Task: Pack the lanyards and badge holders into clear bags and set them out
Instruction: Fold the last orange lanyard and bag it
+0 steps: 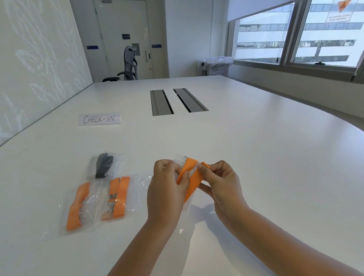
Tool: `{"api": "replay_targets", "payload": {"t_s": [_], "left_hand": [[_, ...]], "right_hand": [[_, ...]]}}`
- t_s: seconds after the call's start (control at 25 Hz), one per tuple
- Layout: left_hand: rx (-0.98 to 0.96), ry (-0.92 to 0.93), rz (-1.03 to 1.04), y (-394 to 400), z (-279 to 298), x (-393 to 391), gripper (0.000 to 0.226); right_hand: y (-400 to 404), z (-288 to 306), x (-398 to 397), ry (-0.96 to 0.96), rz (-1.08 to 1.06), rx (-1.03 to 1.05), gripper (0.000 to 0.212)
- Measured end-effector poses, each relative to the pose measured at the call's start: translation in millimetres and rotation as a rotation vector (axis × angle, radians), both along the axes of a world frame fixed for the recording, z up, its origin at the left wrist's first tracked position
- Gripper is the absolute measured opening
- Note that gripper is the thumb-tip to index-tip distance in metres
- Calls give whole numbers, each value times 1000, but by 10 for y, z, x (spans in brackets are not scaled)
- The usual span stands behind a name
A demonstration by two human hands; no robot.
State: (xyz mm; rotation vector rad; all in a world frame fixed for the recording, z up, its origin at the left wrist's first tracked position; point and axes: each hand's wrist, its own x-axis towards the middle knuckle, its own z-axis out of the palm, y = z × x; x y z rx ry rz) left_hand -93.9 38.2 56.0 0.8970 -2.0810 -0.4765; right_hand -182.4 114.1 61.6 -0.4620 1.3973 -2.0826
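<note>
Above the white table [250, 156], my left hand [168, 190] and my right hand [222, 182] hold a folded orange lanyard [191, 174] together with a clear badge holder [179, 159] behind it. The left thumb and fingers pinch the lanyard's left fold. The right fingertips pinch its upper right end. To the left lie three packed clear bags: one with a black lanyard [102, 165], and two with orange lanyards [78, 205] [117, 198] and metal clips. Another clear bag [145, 180] lies partly hidden behind my left hand.
A paper sign reading CHECK-IN [99, 119] lies on the table at the far left. Two cable slots [175, 101] sit in the table's middle. An office chair [129, 65] stands beyond the far edge, near a door. Windows run along the right.
</note>
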Motion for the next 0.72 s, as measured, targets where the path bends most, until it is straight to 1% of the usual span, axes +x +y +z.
{"api": "replay_targets", "payload": {"t_s": [0.12,0.24,0.32,0.4,0.52,0.6,0.72], "left_hand": [[39,44,-72,-32,-7,1,22],[145,67,-123,-61,-34,-19,23],[213,95,-148,-57,-46,-36,30],[321,146,-178,-39,-38,-54,34],[439,145,-226,-28,-27,-71,25],[461,115,-236,-18,-32,-77,19],[461,143,-219,-5,-58,-76,21]], "right_hand": [[-4,12,-12,-5,2,-4,25],[-4,-7,-41,-28,2,1,24],[-7,-21,-70,-31,-1,15,23],[-5,-20,-112,-43,1,10,22],[-5,-8,-174,-114,-3,-40,19],[-10,-8,-196,-128,-6,-66,19],[-17,-26,-205,-126,-4,-82,19]]}}
